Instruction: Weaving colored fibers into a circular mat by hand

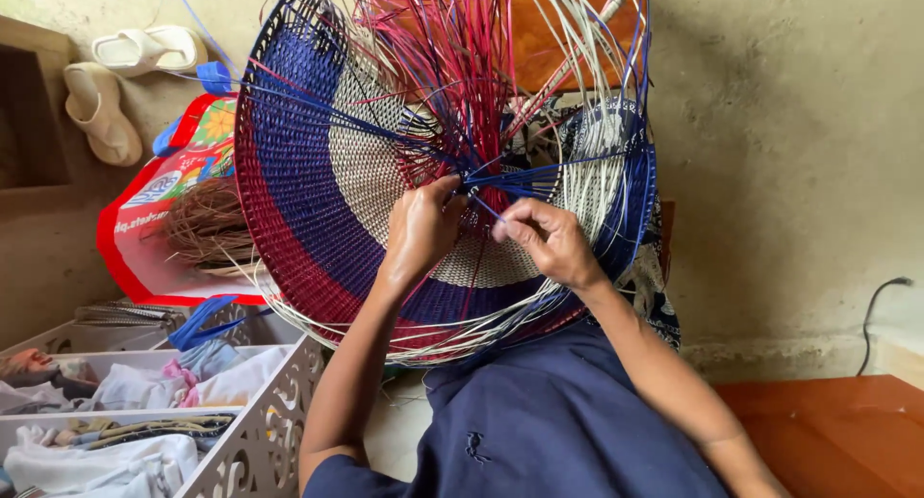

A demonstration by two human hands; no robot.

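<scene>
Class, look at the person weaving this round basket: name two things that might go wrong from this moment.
1. Both hands, left hand and right hand, pinch blue strands at one crossing point; a slip may loosen the weave.
2. Many loose red strands and pale strands stick out of the basket; they may tangle or snag while the person works.

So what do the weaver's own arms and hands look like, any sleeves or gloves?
Both arms are bare from the shoulder down. The left hand and right hand wear no gloves, and no rings, watch or bracelets show. The only clothing visible is a dark navy garment with a small stitched mark.
</scene>
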